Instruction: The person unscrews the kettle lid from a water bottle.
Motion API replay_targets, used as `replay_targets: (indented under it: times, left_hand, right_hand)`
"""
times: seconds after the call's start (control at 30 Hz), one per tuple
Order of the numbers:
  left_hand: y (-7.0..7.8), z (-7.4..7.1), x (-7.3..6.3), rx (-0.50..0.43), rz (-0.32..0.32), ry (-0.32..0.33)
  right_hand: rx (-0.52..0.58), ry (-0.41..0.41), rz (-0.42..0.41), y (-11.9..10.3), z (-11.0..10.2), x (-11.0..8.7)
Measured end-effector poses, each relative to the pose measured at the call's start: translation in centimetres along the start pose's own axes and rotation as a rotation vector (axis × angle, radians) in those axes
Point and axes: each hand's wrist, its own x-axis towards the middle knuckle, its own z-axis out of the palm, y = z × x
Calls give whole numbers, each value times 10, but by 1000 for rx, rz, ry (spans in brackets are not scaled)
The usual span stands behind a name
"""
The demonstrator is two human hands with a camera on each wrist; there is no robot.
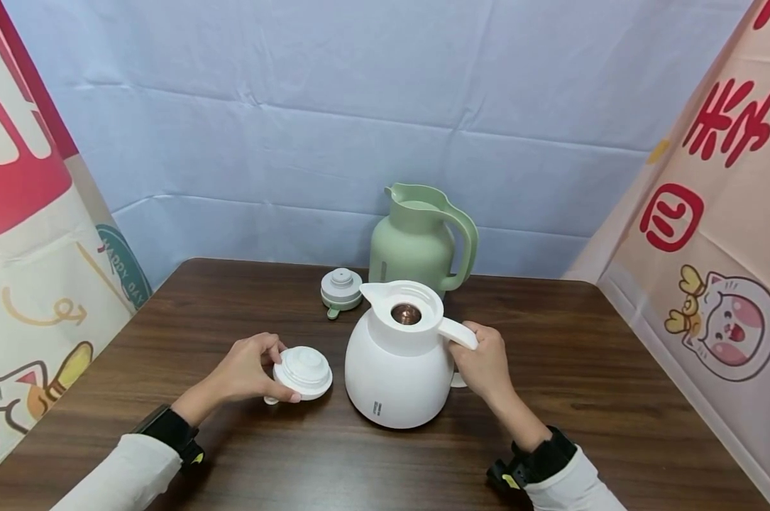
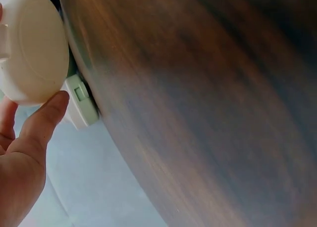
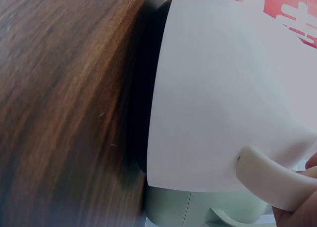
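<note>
A white lid (image 1: 303,372), with its stepped round side facing up, is pinched between the thumb and fingers of my left hand (image 1: 252,369). In the left wrist view the lid's smooth face (image 2: 39,49) shows, with the thumb at its edge. To its right stands a white jug (image 1: 397,369), upright on the table, its mouth uncovered and a copper-coloured inside showing. My right hand (image 1: 483,362) grips the jug's handle (image 1: 458,332). In the right wrist view the jug's side (image 3: 213,98) fills much of the picture, and the fingers are partly cut off.
Behind the white jug stands a green jug (image 1: 413,245) with an uncovered top. A white-and-green lid (image 1: 342,289) lies to its left, its tab pointing forward. All stand on a dark wooden table (image 1: 589,369). A pale blue cloth (image 1: 295,142) hangs behind, printed cloths at both sides.
</note>
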Motion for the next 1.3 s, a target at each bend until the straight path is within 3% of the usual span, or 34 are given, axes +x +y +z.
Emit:
replay_targets:
  times: [0.3, 0.6, 0.73, 1.3]
  left_hand:
    - [0, -1, -1, 47, 20, -22]
    - [0, 2, 0, 154, -32, -147]
    - [0, 3, 1, 217, -25, -176]
    - [7, 8, 6, 183, -72, -236]
  right_hand:
    - [6, 1, -6, -1, 1, 0]
    - [9, 0, -7, 0, 3, 1]
    - [14, -5, -6, -1, 3, 1]
    - [-26, -22, -4, -4, -2, 0]
